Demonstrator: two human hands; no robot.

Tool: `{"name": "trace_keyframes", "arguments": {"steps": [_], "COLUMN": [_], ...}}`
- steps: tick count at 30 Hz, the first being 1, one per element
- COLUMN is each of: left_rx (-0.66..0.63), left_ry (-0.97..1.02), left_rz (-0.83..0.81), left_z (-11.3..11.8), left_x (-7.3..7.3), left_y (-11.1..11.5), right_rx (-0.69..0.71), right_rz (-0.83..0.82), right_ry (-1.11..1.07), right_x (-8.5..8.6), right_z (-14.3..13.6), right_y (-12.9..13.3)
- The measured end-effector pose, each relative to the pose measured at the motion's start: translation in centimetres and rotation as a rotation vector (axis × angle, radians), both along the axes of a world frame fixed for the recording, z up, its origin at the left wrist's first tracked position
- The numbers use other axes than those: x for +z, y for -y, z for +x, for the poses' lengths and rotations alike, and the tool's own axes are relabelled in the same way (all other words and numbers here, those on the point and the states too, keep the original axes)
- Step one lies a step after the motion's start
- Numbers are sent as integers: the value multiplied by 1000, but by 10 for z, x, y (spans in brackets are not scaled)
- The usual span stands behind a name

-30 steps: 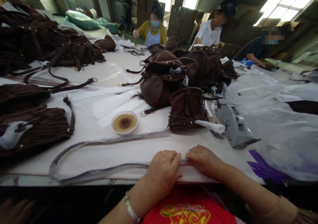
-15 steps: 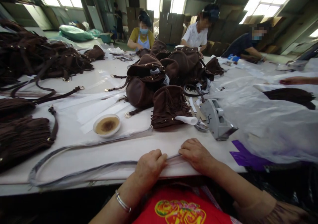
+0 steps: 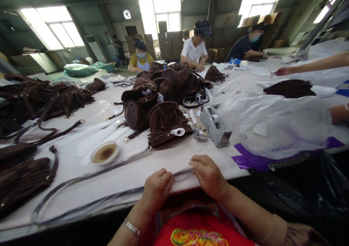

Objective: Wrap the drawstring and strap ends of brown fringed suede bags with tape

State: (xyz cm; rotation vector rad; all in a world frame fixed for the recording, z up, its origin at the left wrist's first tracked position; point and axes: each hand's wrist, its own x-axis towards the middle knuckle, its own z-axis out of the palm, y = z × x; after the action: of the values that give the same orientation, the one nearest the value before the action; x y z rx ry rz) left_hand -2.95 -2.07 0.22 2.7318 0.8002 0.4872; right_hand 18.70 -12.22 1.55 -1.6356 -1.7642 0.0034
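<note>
At the table's front edge, my left hand [image 3: 158, 186] is closed around a long dark strap [image 3: 51, 195] sleeved in clear plastic. My right hand [image 3: 208, 175] pinches the end of the same wrapping, a short way to the right. Between the two hands stretches a piece of thin clear plastic sleeve [image 3: 183, 175]. From my left hand the strap runs left along the edge, bends round in a loop and lies back across the table behind. Just beyond my hands sits a dark brown fringed bag [image 3: 167, 126] with a rolled white paper on its front.
A bowl of brownish stuff [image 3: 105, 153] stands behind the strap. A grey tape dispenser [image 3: 216, 126] is right of the bag, beside plastic sheets [image 3: 283, 122] and purple tape [image 3: 253, 158]. Brown bags [image 3: 171, 82] are heaped mid-table and at left [image 3: 46, 97]. Co-workers [image 3: 195, 49] work opposite; another person's arm [image 3: 308, 66] reaches in from the right.
The view has tilted up and turned right. More plastic sleeve shows between my hands, and both still hold it. The co-worker's arm at right has moved, and a second hand shows there.
</note>
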Motion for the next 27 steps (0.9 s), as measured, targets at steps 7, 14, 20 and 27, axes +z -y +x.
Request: {"name": "trace_keyframes", "arguments": {"steps": [7,14,20,27], "left_rx": [-54,-116,125,199], "left_ry": [-5,-118,-227,116], "left_rz": [66,246,402,316], "left_z": [17,-43,-138,-43], "left_x": [3,7,24,29], "left_y": [11,-15,-65,-18], "right_rx": [113,130,186,119], "right_rz": [-214,-224,-197,-185], "right_ry": [277,378,388,418], "right_x": [12,-7,-6,-8], "right_z": [12,39,46,35], "right_y": [-2,-7,-10,-16]}}
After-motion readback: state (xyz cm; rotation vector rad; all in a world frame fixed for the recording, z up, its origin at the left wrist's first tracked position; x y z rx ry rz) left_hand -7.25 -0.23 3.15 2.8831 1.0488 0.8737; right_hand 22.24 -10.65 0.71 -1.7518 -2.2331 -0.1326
